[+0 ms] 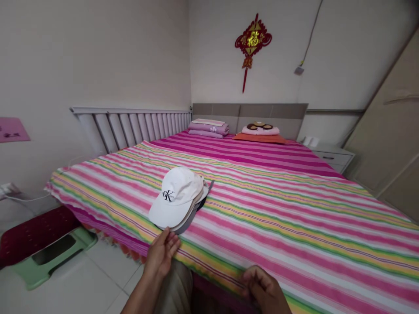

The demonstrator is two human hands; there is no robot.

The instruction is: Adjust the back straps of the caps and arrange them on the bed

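Observation:
A stack of caps lies on the striped bedspread (278, 209), left of centre. On top is a white cap (181, 187) with a black "CK" logo, its brim toward the lower left; edges of other caps and a dark strap show beneath and behind it. My left hand (163, 251) is palm up just below the brim, its fingers apart and holding nothing; whether a fingertip touches the brim is unclear. Over the bed's near edge, my right hand (260, 285) has its fingers curled together; anything between them is hidden.
Folded purple bedding (209, 128) and a pink and orange pile (260, 133) lie by the headboard (271, 114). A white radiator (131, 126) lines the left wall. A green stool (55, 257) stands lower left, a bedside cabinet (334, 155) at right.

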